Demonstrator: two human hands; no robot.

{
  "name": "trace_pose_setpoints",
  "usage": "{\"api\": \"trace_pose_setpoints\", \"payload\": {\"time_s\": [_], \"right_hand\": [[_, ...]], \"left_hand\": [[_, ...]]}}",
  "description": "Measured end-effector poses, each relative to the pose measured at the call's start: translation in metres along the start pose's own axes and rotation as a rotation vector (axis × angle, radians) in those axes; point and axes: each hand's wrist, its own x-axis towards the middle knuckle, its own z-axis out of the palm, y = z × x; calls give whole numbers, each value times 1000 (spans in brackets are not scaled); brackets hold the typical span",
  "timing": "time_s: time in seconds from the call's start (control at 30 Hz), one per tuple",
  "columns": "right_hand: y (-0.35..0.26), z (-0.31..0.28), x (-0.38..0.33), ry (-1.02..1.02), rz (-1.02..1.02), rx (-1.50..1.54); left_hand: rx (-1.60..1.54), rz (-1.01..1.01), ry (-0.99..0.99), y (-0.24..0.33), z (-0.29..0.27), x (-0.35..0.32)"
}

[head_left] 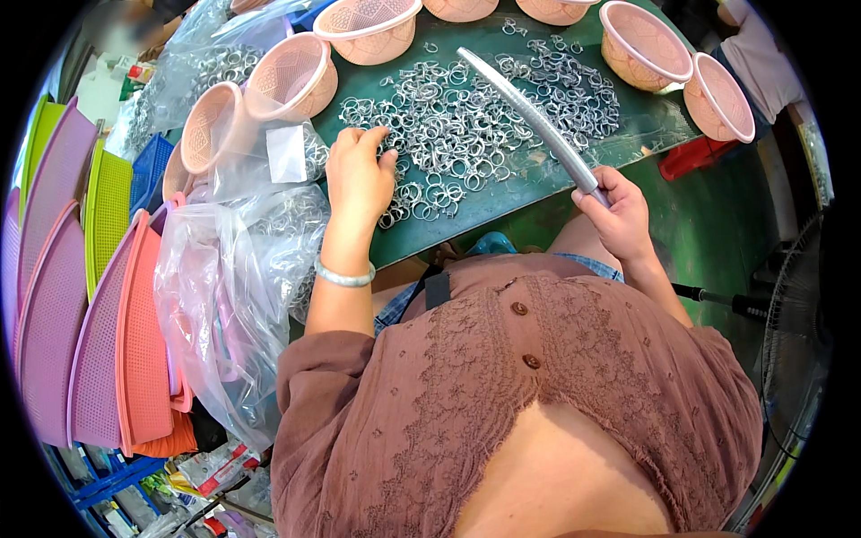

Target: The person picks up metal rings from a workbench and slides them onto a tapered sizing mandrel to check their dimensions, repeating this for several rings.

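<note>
Left hand (pixel 361 170): nearer, half-curled at the left edge of the ring pile (pixel 430 117); we cannot tell its hold.
Right hand (pixel 619 213): right of the pile, closed round the metal rod (pixel 536 115).
Rod axis: slants far-leftward over the pile.

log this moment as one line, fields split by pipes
left hand: at left edge of silvery rings | right hand: gripping metal rod | around: pink baskets, clear plastic bag

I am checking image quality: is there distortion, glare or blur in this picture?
Head view: black fisheye border, stacked baskets at left seemingly bowed; head view: white glare on the clear plastic bag, highlights along the silver rod; head view: blurred patch at upper left.
</note>
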Motion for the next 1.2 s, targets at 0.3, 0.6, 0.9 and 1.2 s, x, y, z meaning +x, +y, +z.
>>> {"api": "trace_pose_setpoints", "payload": {"time_s": [0.3, 0.6, 0.9, 1.2], "right_hand": [[-2, 0, 2, 0, 7, -15], [-21, 7, 3, 2, 44, -52], [-13, 4, -2, -209, -197, -153], [-12, 12, -5, -139, -211, -273]], "left_hand": [[-121, -58, -28, -6, 5, 8], [-960, -480, -95, 12, -3, 8], [-1233, -555, 152, 25, 2, 10], [-1403, -447, 77, 34, 2, 5]]}}
